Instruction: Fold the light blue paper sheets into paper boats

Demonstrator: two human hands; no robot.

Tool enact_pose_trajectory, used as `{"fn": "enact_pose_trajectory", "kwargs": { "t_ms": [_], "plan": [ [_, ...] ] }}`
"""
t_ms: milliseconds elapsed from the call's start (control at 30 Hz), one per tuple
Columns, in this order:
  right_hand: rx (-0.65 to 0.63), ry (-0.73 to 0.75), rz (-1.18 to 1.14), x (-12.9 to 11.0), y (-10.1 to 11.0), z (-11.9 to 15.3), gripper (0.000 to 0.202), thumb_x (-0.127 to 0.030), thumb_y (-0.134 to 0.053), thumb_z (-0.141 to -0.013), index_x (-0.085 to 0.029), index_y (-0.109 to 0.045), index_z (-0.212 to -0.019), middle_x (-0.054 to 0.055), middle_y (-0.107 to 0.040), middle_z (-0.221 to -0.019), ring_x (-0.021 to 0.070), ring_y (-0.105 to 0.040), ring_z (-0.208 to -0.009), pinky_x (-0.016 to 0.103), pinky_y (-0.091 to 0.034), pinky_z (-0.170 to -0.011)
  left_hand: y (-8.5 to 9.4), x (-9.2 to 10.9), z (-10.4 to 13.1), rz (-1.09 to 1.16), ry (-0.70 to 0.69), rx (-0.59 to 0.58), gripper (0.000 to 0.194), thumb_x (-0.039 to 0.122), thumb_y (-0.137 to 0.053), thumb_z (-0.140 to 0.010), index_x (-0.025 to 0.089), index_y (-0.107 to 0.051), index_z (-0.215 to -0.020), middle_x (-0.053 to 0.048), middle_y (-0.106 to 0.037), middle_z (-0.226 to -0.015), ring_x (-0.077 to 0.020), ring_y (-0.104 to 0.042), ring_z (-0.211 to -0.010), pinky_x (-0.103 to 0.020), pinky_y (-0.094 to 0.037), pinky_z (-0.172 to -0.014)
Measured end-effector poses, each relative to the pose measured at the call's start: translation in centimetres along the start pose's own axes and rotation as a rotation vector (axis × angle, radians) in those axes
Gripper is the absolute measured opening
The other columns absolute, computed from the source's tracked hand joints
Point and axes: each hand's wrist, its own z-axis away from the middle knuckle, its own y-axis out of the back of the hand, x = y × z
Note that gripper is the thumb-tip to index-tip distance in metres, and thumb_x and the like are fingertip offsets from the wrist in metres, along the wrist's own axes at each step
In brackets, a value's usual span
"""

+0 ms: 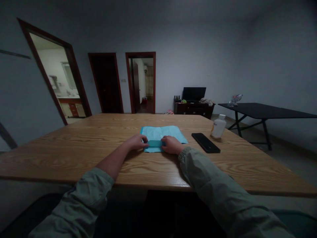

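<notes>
A light blue sheet of paper (162,131) lies on the wooden table in front of me, with crease lines across it. A darker blue folded strip (155,143) runs along its near part. My left hand (137,142) pinches the left end of this strip between thumb and fingers. Over the right end, my right hand (171,144) has its fingers curled onto the paper and partly hides it. Both hands rest low, close to the table top.
Right of the paper, a black smartphone (205,142) lies on the wooden table (99,145). Beyond it a white bottle (218,126) with a white cap stands upright. A black folding table (267,110) is at the far right, and a television (194,94) sits on a cabinet behind.
</notes>
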Motion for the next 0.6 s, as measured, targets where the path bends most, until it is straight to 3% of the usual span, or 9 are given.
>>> {"fn": "enact_pose_trajectory", "kwargs": {
  "t_ms": [233, 600],
  "plan": [
    [0.007, 0.006, 0.0, 0.0, 0.0, 0.1, 0.025, -0.031, -0.055, -0.081, -0.018, -0.068, -0.098, 0.01, -0.067, -0.103, 0.023, -0.061, -0.094, 0.028, -0.041, -0.082, -0.7, 0.2, -0.3, 0.144, -0.044, -0.063, 0.031, 0.038, -0.06, -0.075, 0.013, -0.072, -0.091, -0.004, -0.069, -0.082, -0.0158, -0.059, -0.073, -0.026, -0.046, -0.068],
    [0.017, 0.001, -0.135, 0.3, 0.2, 0.2, 0.025, -0.028, -0.056, -0.08, -0.016, -0.069, -0.098, 0.01, -0.068, -0.099, 0.0219, -0.062, -0.093, 0.027, -0.041, -0.082, -1.9, -0.2, -1.0, 0.32, -0.075, -0.036, 0.032, 0.027, -0.061, -0.072, 0.011, -0.07, -0.099, -0.008, -0.071, -0.091, -0.0177, -0.063, -0.082, -0.03, -0.049, -0.079]
  ]
}}
